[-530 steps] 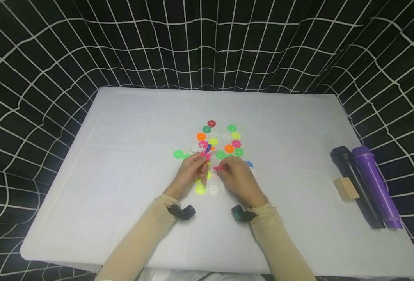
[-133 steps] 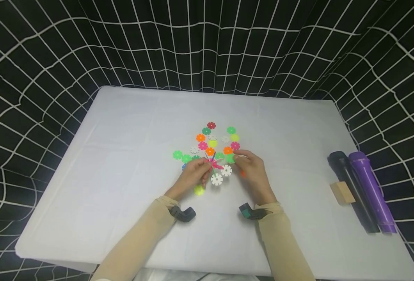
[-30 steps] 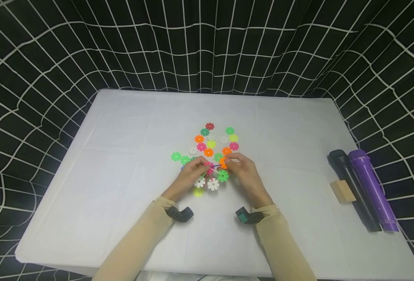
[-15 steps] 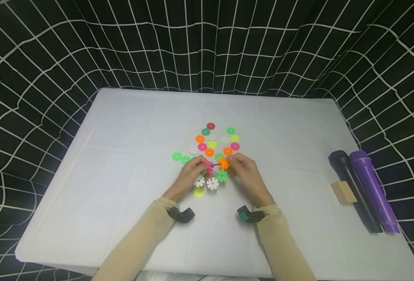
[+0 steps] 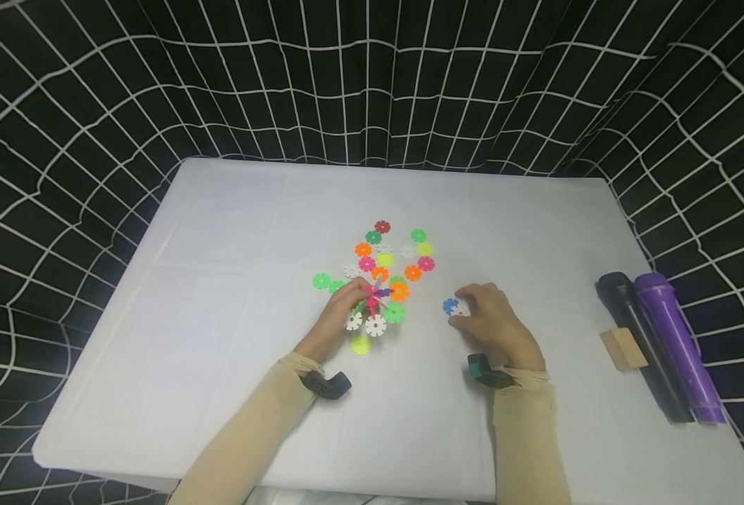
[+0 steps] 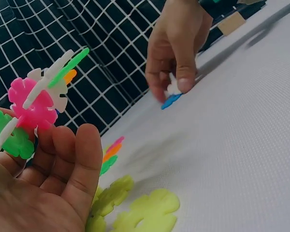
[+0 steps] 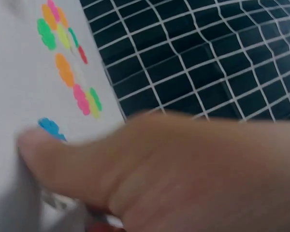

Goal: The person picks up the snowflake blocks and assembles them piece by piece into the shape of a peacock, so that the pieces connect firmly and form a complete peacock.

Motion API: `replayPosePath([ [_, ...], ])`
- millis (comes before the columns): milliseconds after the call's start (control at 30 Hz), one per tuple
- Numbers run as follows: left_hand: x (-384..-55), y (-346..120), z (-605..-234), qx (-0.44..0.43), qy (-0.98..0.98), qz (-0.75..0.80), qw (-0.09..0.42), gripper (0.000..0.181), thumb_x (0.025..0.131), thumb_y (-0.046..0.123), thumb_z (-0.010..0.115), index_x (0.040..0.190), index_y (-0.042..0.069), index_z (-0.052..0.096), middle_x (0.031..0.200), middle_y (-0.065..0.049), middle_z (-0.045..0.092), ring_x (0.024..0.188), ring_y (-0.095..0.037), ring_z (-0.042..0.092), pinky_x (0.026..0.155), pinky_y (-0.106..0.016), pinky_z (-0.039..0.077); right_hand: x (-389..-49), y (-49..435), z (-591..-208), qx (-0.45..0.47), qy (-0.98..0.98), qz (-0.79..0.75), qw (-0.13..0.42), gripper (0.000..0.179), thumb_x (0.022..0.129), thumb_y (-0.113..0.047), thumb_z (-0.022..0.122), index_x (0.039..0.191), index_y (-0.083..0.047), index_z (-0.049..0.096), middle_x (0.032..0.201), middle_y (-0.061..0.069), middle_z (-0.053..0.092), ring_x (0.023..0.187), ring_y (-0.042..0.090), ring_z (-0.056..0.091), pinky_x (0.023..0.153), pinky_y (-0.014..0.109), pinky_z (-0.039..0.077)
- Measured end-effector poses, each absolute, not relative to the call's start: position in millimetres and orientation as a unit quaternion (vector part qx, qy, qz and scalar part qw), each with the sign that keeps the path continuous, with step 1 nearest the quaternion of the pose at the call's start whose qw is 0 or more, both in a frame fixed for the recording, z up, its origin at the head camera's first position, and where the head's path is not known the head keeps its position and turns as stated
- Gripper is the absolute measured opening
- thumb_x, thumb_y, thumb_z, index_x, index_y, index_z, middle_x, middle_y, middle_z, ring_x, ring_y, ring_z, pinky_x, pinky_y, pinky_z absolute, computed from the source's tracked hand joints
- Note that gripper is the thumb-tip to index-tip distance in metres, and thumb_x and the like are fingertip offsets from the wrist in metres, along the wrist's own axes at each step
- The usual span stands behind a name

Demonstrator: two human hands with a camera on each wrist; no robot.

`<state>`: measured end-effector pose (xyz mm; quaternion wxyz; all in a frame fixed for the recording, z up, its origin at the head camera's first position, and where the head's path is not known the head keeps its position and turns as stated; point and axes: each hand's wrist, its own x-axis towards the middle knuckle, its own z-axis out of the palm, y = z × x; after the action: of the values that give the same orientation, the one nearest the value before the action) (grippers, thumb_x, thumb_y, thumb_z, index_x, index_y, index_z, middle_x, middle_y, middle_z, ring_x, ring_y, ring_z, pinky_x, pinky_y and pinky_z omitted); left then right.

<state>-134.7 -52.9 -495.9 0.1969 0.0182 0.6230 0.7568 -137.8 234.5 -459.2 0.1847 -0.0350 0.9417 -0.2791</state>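
My left hand point(image 5: 336, 321) pinches a cluster of interlocking plastic snowflake discs. At its centre is a pink disc point(image 6: 33, 102), with white, green, orange and blue-purple discs slotted around it. The cluster is held above the table, and part of it is hidden by my fingers. To the right, my right hand point(image 5: 496, 319) is down at the table, thumb and fingers at either side of a white snowflake disc point(image 6: 174, 86). A blue snowflake disc point(image 5: 450, 306) lies against that white one, overlapping it. In the right wrist view, my thumb covers most of this pair.
Several loose snowflake discs lie mid-table, among them a red disc point(image 5: 382, 226), a pink disc point(image 5: 425, 264) and a yellow disc point(image 5: 360, 344). On the right side of the white table point(image 5: 220, 393) are a black tube point(image 5: 646, 351), a purple tube point(image 5: 681, 344) and a wooden block point(image 5: 625, 348).
My right hand has left the orange disc, now on the cluster, and moved right to the white and blue discs. My left hand still holds the cluster, which has gained several discs since the oldest frame.
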Motion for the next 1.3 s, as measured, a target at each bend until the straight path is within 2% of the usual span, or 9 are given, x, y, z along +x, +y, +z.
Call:
replayPosePath([
  [133,-134.7,-53.7,-496.7,0.041,0.627,0.754,0.194,0.017,0.101,0.022,0.047,0.087,0.015,0.052,0.085,0.002,0.057,0.096,-0.019,0.055,0.102,-0.040,0.037,-139.6,229.8,-460.8,0.005,0.947,-0.279,0.157,0.037,0.098,-0.024,0.062,0.124,0.002,0.059,0.105,0.020,0.059,0.095,0.033,0.053,0.083,0.047,0.050],
  [267,-133.0,-55.5,-496.8,0.065,0.635,0.743,0.203,0.014,0.099,0.017,0.048,0.087,0.015,0.054,0.078,0.002,0.056,0.089,-0.019,0.054,0.097,-0.037,0.040,-141.6,209.1,-462.6,0.030,0.922,-0.373,0.102,0.032,0.105,-0.025,0.053,0.126,-0.002,0.063,0.108,0.021,0.068,0.097,0.036,0.063,0.084,0.046,0.054],
  [433,-131.8,-55.5,-496.6,0.103,0.655,0.712,0.231,0.014,0.098,0.018,0.052,0.088,0.013,0.060,0.074,0.004,0.055,0.084,-0.017,0.052,0.090,-0.035,0.042,-135.9,177.1,-460.0,0.026,0.803,-0.572,0.163,0.038,0.107,-0.030,0.050,0.139,-0.011,0.054,0.110,0.015,0.074,0.103,0.031,0.069,0.103,0.047,0.050],
  [600,-132.1,-54.5,-496.7,0.127,0.663,0.702,0.228,0.014,0.098,0.017,0.054,0.088,0.012,0.061,0.079,0.004,0.053,0.085,-0.016,0.051,0.084,-0.032,0.043,-130.3,160.4,-461.8,0.037,0.761,-0.622,0.181,0.041,0.105,-0.039,0.052,0.136,-0.013,0.059,0.106,0.008,0.077,0.119,0.024,0.066,0.124,0.056,0.025],
  [833,-132.3,-53.4,-499.3,0.136,0.663,0.699,0.231,0.013,0.098,0.011,0.052,0.088,0.011,0.061,0.077,0.005,0.054,0.079,-0.014,0.052,0.080,-0.029,0.045,-126.8,153.4,-464.5,0.026,0.742,-0.644,0.183,0.041,0.108,-0.037,0.045,0.134,-0.011,0.061,0.128,0.007,0.069,0.115,0.027,0.065,0.120,0.051,0.036],
  [967,-132.0,-52.6,-498.1,0.135,0.666,0.696,0.232,0.015,0.097,0.010,0.052,0.086,0.011,0.061,0.087,0.004,0.064,0.093,-0.012,0.060,0.085,-0.030,0.045,-124.4,152.5,-463.3,0.031,0.744,-0.640,0.191,0.040,0.107,-0.039,0.045,0.135,-0.015,0.062,0.140,0.000,0.058,0.112,0.027,0.066,0.121,0.053,0.032],
  [1033,-131.5,-52.1,-496.5,0.135,0.664,0.695,0.238,0.015,0.097,0.011,0.052,0.084,0.011,0.060,0.106,0.001,0.072,0.113,-0.012,0.064,0.094,-0.031,0.045,-123.5,152.7,-462.6,0.032,0.741,-0.642,0.193,0.041,0.107,-0.040,0.045,0.136,-0.016,0.061,0.143,0.001,0.056,0.111,0.028,0.067,0.121,0.053,0.032],
  [1133,-130.8,-51.9,-494.8,0.134,0.665,0.692,0.247,0.017,0.098,0.012,0.052,0.083,0.012,0.059,0.136,-0.003,0.067,0.138,-0.016,0.055,0.107,-0.035,0.041,-122.1,152.7,-462.3,0.032,0.740,-0.643,0.193,0.041,0.107,-0.041,0.045,0.137,-0.017,0.060,0.144,0.001,0.055,0.108,0.030,0.068,0.120,0.054,0.033],
  [1300,-130.4,-51.0,-493.9,0.134,0.673,0.685,0.245,0.016,0.100,0.013,0.051,0.086,0.011,0.059,0.141,-0.007,0.064,0.140,-0.023,0.053,0.112,-0.039,0.039,-120.9,151.0,-465.0,0.036,0.743,-0.642,0.187,0.040,0.107,-0.042,0.044,0.136,-0.020,0.061,0.145,-0.004,0.054,0.112,0.029,0.065,0.121,0.055,0.030],
])
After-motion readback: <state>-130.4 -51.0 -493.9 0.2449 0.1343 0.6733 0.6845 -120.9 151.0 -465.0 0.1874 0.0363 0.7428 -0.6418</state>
